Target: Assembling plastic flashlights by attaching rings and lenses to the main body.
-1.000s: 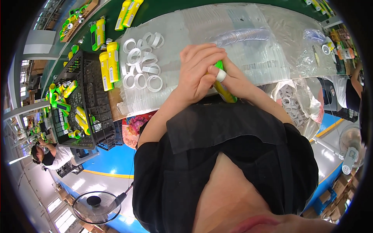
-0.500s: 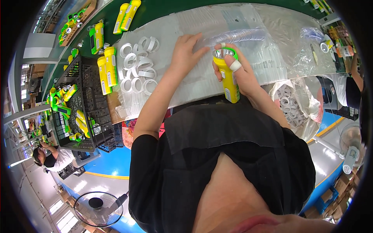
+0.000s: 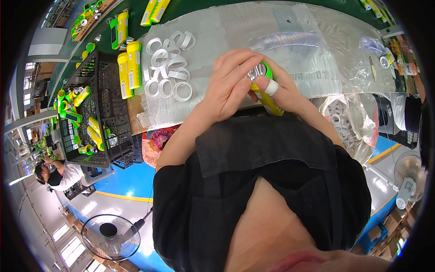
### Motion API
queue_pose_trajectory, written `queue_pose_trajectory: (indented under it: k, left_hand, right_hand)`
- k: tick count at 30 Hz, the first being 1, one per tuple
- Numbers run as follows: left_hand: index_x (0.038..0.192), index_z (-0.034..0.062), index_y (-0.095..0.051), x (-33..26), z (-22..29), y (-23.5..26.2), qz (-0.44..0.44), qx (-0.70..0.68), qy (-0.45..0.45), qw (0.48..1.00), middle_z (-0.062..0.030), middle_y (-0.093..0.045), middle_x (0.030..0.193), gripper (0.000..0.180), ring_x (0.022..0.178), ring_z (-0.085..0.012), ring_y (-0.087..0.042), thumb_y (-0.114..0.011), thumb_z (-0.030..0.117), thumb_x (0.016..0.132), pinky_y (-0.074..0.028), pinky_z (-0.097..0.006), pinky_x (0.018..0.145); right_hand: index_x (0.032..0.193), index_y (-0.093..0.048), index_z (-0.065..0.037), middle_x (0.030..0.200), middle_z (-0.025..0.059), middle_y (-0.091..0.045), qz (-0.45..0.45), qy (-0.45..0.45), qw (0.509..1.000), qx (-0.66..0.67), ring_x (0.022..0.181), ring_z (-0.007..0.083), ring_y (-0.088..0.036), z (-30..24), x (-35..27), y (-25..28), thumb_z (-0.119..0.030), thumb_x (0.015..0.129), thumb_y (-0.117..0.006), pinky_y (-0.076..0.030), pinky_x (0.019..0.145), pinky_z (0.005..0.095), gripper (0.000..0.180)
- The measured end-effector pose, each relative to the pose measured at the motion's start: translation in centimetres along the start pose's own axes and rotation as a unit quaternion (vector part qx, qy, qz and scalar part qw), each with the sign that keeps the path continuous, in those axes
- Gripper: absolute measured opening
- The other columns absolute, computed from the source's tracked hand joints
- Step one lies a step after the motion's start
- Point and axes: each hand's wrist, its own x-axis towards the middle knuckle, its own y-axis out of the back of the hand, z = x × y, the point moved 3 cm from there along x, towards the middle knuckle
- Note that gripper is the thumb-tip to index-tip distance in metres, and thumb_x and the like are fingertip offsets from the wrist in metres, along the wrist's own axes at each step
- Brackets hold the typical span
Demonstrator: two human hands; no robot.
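A yellow flashlight (image 3: 273, 108) with a green rim stands tilted in front of my chest, its silver reflector facing up. My right hand (image 3: 284, 89) is wrapped round its head, the thumb, with a white band on it, lying on the rim. Cupped over the left side of the same head is my left hand (image 3: 230, 81), its fingers together and bent onto the rim. Whether a small part sits under those fingers is hidden. Just beyond the hands lies a row of clear round lenses (image 3: 290, 41) on the plastic-covered table (image 3: 213, 27).
Several white rings (image 3: 165, 61) lie left of my hands. Beside them are two yellow flashlights (image 3: 128, 70) and a black crate (image 3: 97, 118) holding more. A bag of white rings (image 3: 339, 118) hangs open at the right table edge. A standing fan (image 3: 110, 233) is behind left.
My left hand has come from beside the lens row onto the flashlight's head. The flashlight has tilted and sits a little closer to me, still in my right hand.
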Motion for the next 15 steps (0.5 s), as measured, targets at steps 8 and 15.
queue_pose_trajectory:
  k: [8, 15]
  left_hand:
    - [0.121, -0.0013, -0.061, -1.2, -0.5, 0.4, 0.043, 0.048, -0.026, 0.998, -0.0173, -0.057, 0.129, 0.041, 0.123, -0.0361, -0.048, -0.039, 0.021, 0.095, -0.035, -0.044, 0.103]
    - [0.120, -0.0014, -0.062, -2.0, -0.1, 1.8, 0.088, 0.104, -0.012, 0.991, -0.0185, -0.058, 0.130, 0.041, 0.126, -0.0399, -0.048, -0.037, 0.020, 0.096, -0.033, -0.045, 0.106]
  right_hand:
    - [0.133, -0.038, -0.008, 0.095, 0.0067, -0.055, -0.048, -0.014, 0.999, 0.011, 0.075, 0.0148, -0.056, 1.3, 0.8, -1.3, -0.034, 0.098, -0.055, -0.047, 0.065, 0.0288, 0.046]
    - [0.134, -0.037, -0.010, 0.098, 0.0068, -0.056, -0.082, -0.040, 0.996, 0.003, 0.073, 0.0152, -0.056, 1.9, 2.6, -2.2, -0.037, 0.099, -0.052, -0.047, 0.065, 0.0288, 0.046]
